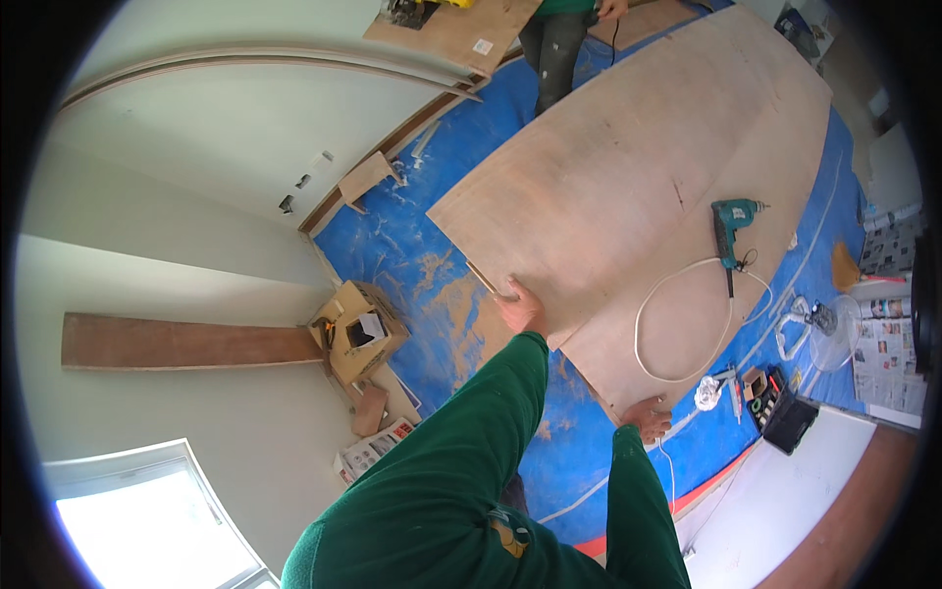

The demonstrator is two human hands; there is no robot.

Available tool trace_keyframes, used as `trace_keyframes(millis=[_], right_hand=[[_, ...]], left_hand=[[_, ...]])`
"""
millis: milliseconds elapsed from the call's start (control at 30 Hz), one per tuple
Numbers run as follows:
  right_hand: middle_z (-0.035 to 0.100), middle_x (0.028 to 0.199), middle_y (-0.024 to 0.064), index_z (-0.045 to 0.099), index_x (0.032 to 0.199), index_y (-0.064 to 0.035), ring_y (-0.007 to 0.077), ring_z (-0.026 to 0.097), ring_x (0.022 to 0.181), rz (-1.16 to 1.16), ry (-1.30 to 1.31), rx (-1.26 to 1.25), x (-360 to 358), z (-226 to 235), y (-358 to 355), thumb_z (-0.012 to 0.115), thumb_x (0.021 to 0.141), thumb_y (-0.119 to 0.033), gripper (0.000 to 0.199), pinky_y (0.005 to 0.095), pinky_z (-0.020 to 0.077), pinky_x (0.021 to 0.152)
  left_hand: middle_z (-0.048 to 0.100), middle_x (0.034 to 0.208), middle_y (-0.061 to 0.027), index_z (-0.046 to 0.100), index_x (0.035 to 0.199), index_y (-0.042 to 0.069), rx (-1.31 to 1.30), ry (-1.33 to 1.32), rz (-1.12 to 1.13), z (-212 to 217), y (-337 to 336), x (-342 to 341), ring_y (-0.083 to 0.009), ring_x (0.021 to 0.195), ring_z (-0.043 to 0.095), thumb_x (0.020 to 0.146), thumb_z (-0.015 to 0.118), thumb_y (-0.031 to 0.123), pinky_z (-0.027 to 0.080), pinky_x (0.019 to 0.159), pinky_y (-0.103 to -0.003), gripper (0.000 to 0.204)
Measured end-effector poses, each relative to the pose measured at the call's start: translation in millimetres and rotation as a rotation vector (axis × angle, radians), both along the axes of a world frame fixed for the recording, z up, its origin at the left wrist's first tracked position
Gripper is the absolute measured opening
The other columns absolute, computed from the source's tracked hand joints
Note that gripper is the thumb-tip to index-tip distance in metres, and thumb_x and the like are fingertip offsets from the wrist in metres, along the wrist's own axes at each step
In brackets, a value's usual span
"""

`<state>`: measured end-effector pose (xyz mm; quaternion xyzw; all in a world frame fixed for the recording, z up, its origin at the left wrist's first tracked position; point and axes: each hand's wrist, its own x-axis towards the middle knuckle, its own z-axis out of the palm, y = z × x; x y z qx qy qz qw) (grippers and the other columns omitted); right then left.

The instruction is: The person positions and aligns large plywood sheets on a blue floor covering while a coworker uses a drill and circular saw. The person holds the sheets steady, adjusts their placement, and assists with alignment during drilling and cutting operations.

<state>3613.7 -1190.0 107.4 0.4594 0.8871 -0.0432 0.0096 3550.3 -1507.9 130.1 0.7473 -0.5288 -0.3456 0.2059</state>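
Note:
Two large thin plywood sheets lie side by side, low over the floor. My left hand (523,306) grips the near edge of the larger sheet (628,177), its thumb on top and part of the fingers hidden. At the near right corner of the second sheet (643,344), my right hand (646,419) holds the edge, with its fingertips partly out of sight. A teal and black power drill (734,228) rests on the sheets towards the right, its pale cord looping across the wood.
Blue sheeting (392,255) with sawdust covers the floor. A cardboard box (368,329) stands left, beside a long board (186,341). Another person (559,54) stands at the far side by a board bearing a power tool (412,10). An open toolbox (785,417) sits right.

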Motion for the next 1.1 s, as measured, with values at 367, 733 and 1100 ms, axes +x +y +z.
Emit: trace_keyframes(millis=[367, 733, 1100], right_hand=[[0.057, 0.124, 0.0177, 0.057, 0.129, -0.0042, 0.0382, 0.059, 0.118, 0.048, 0.025, -0.034, 5.5, 2.0, 2.2, 0.038, 0.103, -0.065, 0.069, 0.0560, 0.0495, 0.093], [0.057, 0.123, 0.0178, 0.057, 0.129, -0.0049, 0.0378, 0.060, 0.117, 0.047, 0.039, 0.020, 7.4, -14.7, 8.6, 0.042, 0.101, -0.065, 0.068, 0.0565, 0.0507, 0.091], [0.057, 0.123, 0.0171, 0.056, 0.129, -0.0047, 0.0377, 0.060, 0.116, 0.035, 0.055, 0.027, 10.0, -14.0, 7.1, 0.044, 0.100, -0.064, 0.067, 0.0566, 0.0506, 0.091]], left_hand=[[0.070, 0.121, -0.0321, 0.053, 0.144, -0.009, 0.092, 0.030, -0.028, 7.5, -1.9, 6.4, -0.0490, 0.116, 0.066, 0.099, 0.052, 0.066, 0.051, 0.100, -0.054, 0.088], [0.063, 0.135, -0.0352, 0.047, 0.149, -0.010, 0.085, 0.143, -0.046, -2.0, 1.7, 10.6, -0.0483, 0.127, 0.060, 0.099, 0.052, 0.065, 0.047, 0.108, -0.051, 0.090], [0.062, 0.137, -0.0342, 0.047, 0.149, -0.009, 0.060, 0.140, -0.032, -10.9, 2.9, 12.2, -0.0488, 0.129, 0.059, 0.099, 0.053, 0.063, 0.047, 0.109, -0.050, 0.087]])
